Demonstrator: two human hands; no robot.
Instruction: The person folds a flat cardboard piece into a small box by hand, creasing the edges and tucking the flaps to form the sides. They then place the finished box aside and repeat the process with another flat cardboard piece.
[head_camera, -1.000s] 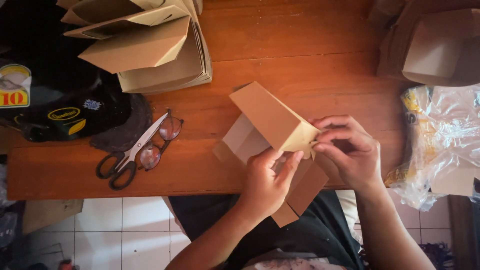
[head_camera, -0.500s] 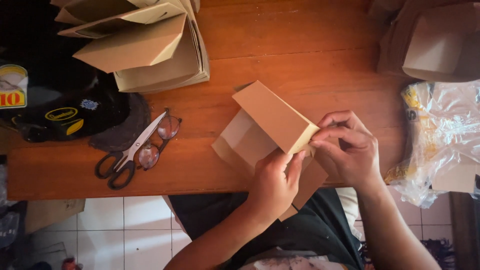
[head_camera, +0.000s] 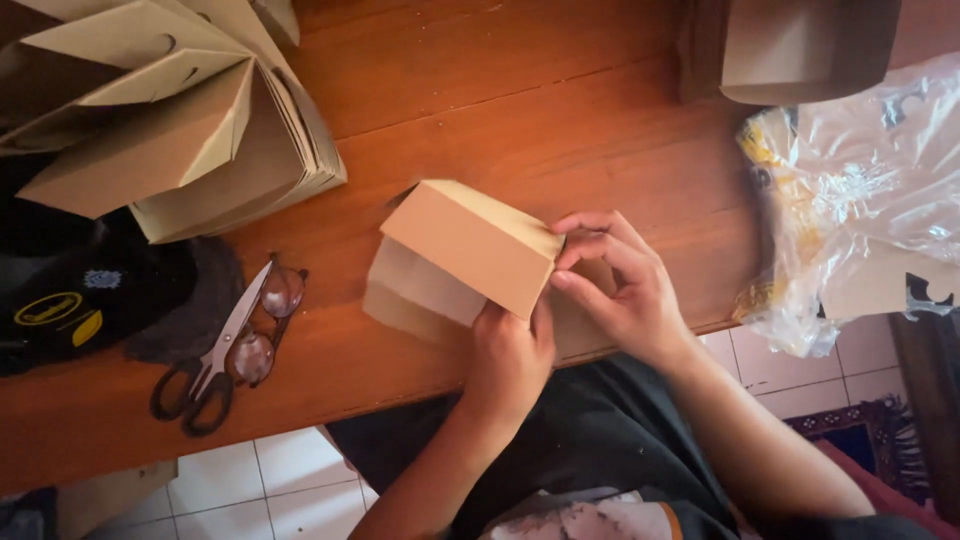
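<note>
**Both hands on a half-folded brown box at the table edge**

Head view, looking down.

Hidden / cut off: stack of flat boxes top left runs out of frame; a made-up box top right is cut by the top edge, inside mostly shadow, contents can't tell. Plastic bag at right is cut by the frame; clear and crumpled, w/ brown card pieces and sth yellow showing through, rest hard to make out. Dark bag at left is part out of frame, in shadow. Lower part of the box is hidden behind the hands. Person's face not in view; lap and dark clothing below the table edge.

Containers: the box is brown card, part-folded, tilted, one flap lying on the wood at its left. Inside not visible.

Hands: left hand closed round the box's near bottom edge, thumb up against the side, gripping it. Right hand curled, fingertips pinched on the box's right corner, touching it.

Other: scissors lie on the table left of the box, well apart from it, blades across a pair of glasses.
</note>
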